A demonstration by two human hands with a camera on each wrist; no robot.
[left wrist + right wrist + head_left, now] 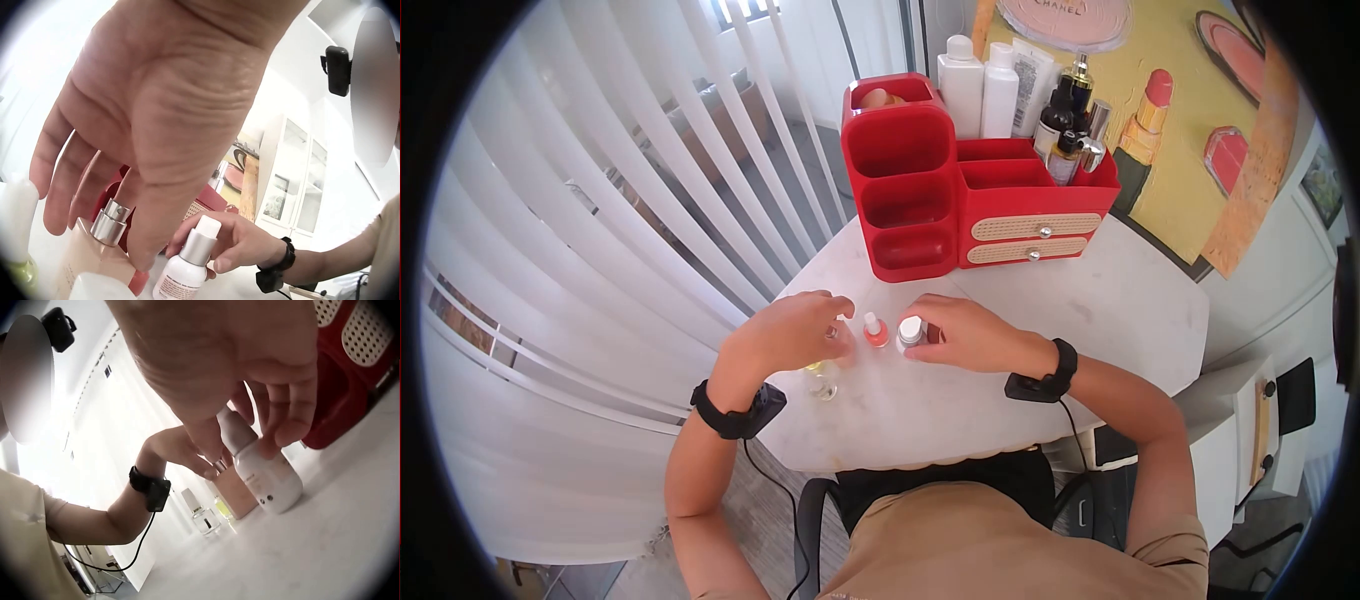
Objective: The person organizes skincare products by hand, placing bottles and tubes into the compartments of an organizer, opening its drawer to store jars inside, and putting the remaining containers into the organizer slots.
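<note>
My left hand (pixel 785 330) reaches over a square peach-tinted perfume bottle (pixel 78 259) with a silver spray nozzle, thumb on one side and fingers on the other. My right hand (pixel 975 335) holds a small white bottle (pixel 272 484) with a silver collar and white top between thumb and fingers; it stands on the table. Between the hands sits a pink nail polish bottle (pixel 875 335) with a white cap. Nearer my body, under the left wrist, are a clear nail polish bottle (pixel 205 521) and a yellow one (pixel 222 507).
A red organizer (pixel 905 190) with open compartments and two woven-front drawers (pixel 1035 228) stands at the back of the white marbled table (pixel 960 420). White bottles (pixel 962 90) and dark bottles (pixel 1055 120) fill its rear. Vertical blinds (pixel 650 150) hang at the left; a makeup painting (pixel 1170 190) leans behind.
</note>
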